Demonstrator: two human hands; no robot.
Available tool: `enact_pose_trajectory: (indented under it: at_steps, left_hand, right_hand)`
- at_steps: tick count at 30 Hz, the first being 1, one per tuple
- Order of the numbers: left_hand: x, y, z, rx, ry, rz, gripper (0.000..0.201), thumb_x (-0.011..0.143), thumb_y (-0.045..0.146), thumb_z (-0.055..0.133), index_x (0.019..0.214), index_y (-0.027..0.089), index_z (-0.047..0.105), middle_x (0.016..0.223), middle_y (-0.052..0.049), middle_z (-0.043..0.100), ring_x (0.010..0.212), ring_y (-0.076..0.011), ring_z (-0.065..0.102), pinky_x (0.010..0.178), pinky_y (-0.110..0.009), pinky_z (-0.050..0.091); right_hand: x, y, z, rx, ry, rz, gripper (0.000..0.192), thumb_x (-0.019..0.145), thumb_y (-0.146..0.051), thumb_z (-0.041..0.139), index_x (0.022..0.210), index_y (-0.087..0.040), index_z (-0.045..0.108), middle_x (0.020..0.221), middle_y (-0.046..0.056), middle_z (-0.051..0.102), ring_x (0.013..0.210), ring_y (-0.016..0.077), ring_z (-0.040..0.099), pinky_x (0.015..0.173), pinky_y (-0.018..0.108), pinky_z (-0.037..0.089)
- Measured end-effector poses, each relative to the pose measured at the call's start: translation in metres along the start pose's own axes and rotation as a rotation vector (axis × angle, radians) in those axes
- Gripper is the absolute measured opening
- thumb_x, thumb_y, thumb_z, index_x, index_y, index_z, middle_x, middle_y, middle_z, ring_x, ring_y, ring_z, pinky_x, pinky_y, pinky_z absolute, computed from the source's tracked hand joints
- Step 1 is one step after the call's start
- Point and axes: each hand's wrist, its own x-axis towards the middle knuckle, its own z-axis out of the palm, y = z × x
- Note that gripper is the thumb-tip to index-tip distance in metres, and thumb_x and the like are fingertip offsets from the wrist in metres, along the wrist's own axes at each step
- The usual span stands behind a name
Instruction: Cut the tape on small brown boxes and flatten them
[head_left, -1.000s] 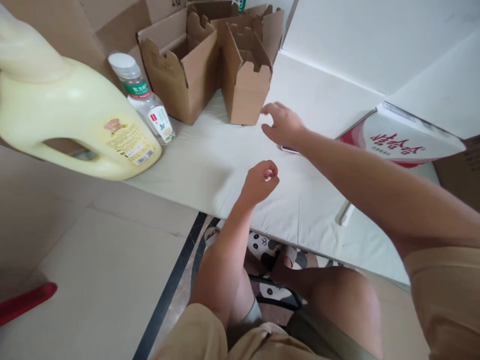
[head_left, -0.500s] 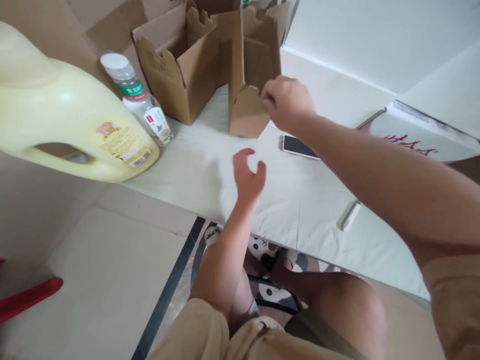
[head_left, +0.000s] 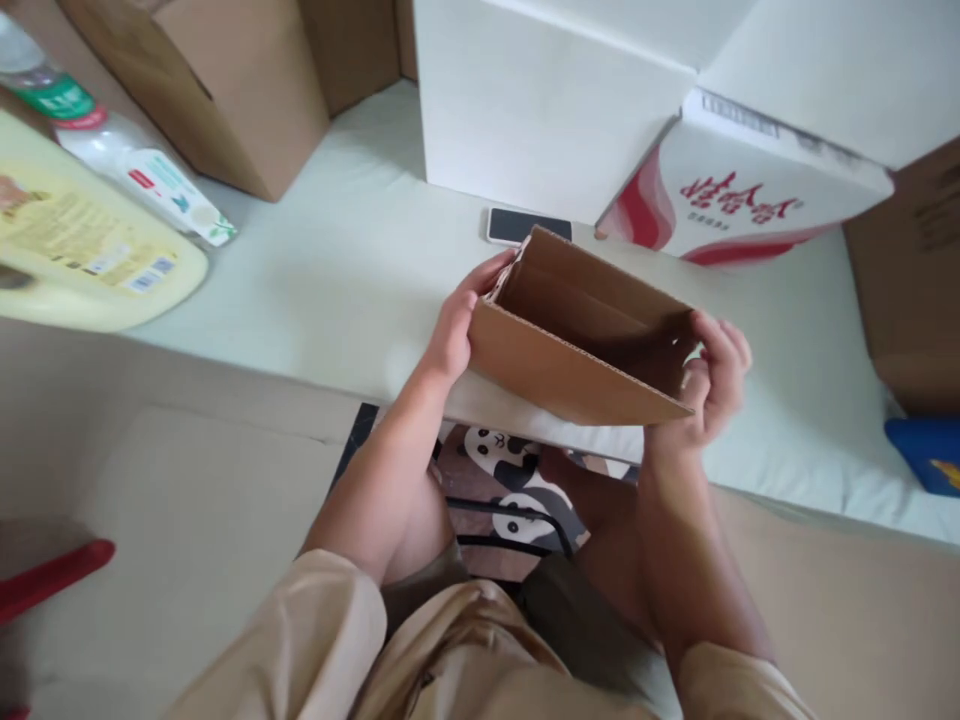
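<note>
Between my hands is a brown cardboard box (head_left: 570, 365), its top side open toward me, tilted over the front part of the table. My left hand (head_left: 457, 320) grips its left end, with the fingers partly hidden behind the wall. At the right end my right hand (head_left: 712, 380) has closed on the edge, thumb and fingers on either side of the cardboard. The inside of the box looks dark, and no contents show. Just behind it a phone (head_left: 525, 226) lies on the pale green tablecloth (head_left: 330, 270).
At the left are a large yellow jug (head_left: 97, 250), a clear bottle (head_left: 112, 145) and another cardboard box (head_left: 240, 100). A white box with red markings (head_left: 735, 200) stands at the back. Farther right are a brown carton (head_left: 915, 270) and a blue object (head_left: 930, 455).
The cardboard box has come from the back of the table toward me. My right hand moved down and right with it, and my left hand has closed on its other end. The view shifted right.
</note>
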Motion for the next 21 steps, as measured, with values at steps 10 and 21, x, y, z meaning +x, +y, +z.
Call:
enact_pose_trajectory:
  at_steps: [10, 21]
  left_hand:
    - [-0.040, 0.001, 0.056, 0.303, -0.125, 0.023, 0.065, 0.089, 0.076, 0.052, 0.099, 0.018, 0.078, 0.153, -0.007, 0.055, 0.145, -0.0375, 0.046, 0.124, -0.053, 0.034]
    - [-0.085, -0.002, 0.093, 0.279, 0.071, -0.045, 0.067, 0.087, 0.071, 0.057, 0.137, 0.027, 0.063, 0.153, -0.007, 0.054, 0.153, -0.0358, 0.035, 0.128, -0.052, 0.025]
  right_hand:
    - [-0.010, 0.067, -0.037, 0.565, -0.221, 0.350, 0.036, 0.094, -0.052, 0.056, 0.124, -0.032, 0.061, 0.130, 0.005, 0.068, 0.128, 0.0269, 0.063, 0.111, 0.051, 0.050]
    - [-0.016, 0.068, -0.066, 0.652, -0.186, 0.247, 0.042, 0.097, -0.063, 0.046, 0.107, -0.028, 0.066, 0.120, 0.005, 0.070, 0.124, 0.0280, 0.062, 0.114, 0.053, 0.045]
